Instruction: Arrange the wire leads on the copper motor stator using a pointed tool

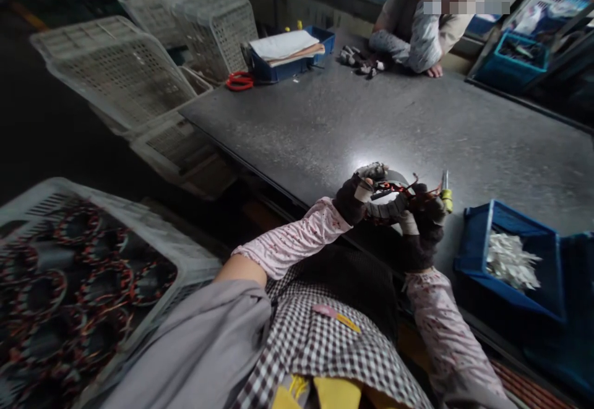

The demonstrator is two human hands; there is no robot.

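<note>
- At 6 o'clock on the grey table [352, 124], right by its near edge, both hands hold one round motor coil [387, 202] w/ dark windings & red-brown wires.
- Left hand [353, 198], in a dark glove, is at 9 o'clock of the coil; fingers curl tight round the rim.
- Right hand [424, 226], also gloved, is at 3 o'clock of the coil; fingers closed on the rim & on a small tool w/ a yellow handle [446, 195] that sticks up.
- Risk 1: coil sits at the table edge, partly over the lap. If one grip slips, I think it could drop off the table.
- Risk 2: thin wires stick out near the tool tip. A hard poke could nick or snap one.
- Risk 3: the lit spot is small & all else is dim, so a wire could be missed or caught on a glove.
- Blue bin [482, 223] w/ white bits [510, 260] sits at 3 o'clock, just beside the right hand; an elbow bump could tip it.
- White crate [185, 254] full of more coils [69, 273] is at 8 o'clock, off the table.
- Another person [417, 38] leans on the far side at 12 o'clock, well apart.
</note>
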